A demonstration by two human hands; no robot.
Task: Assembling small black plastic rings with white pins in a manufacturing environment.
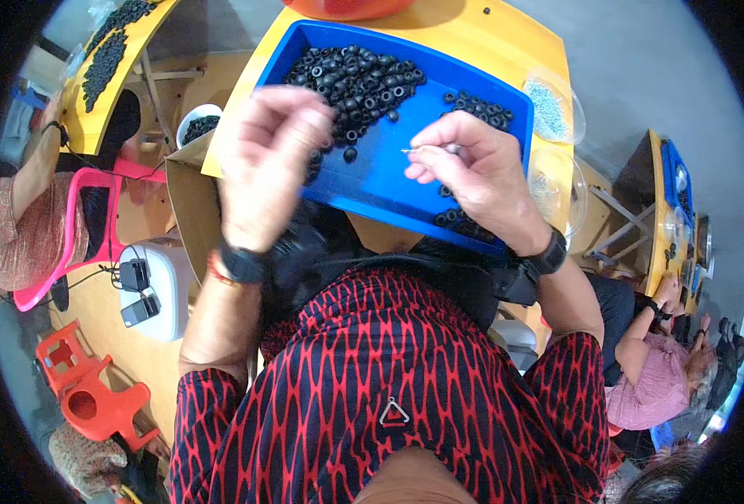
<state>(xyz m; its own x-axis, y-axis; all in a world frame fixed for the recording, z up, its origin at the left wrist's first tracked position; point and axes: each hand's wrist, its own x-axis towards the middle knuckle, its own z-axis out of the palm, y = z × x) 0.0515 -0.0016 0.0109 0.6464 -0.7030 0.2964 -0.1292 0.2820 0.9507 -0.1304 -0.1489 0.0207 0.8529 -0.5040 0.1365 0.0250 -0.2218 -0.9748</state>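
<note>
A blue tray (372,181) lies in front of me with many small black ring-like parts (351,80) heaped at its far left. More of them sit in its right corners. My right hand (473,164) is over the tray's right half, closed in a pinch on a thin metal pin-like tool (409,151). Its tip points left, and the fingers cover most of it. My left hand (275,155) hovers at the tray's left edge, beside the heap. Motion smears its fingers, so I cannot see whether anything is in them.
The tray rests on a yellow table (519,29). At its right side are a clear dish of pale blue bits (546,109) and another clear dish (557,189). A red bowl (347,7) stands at the far edge. A cardboard box (191,210) is at left. People sit on both sides.
</note>
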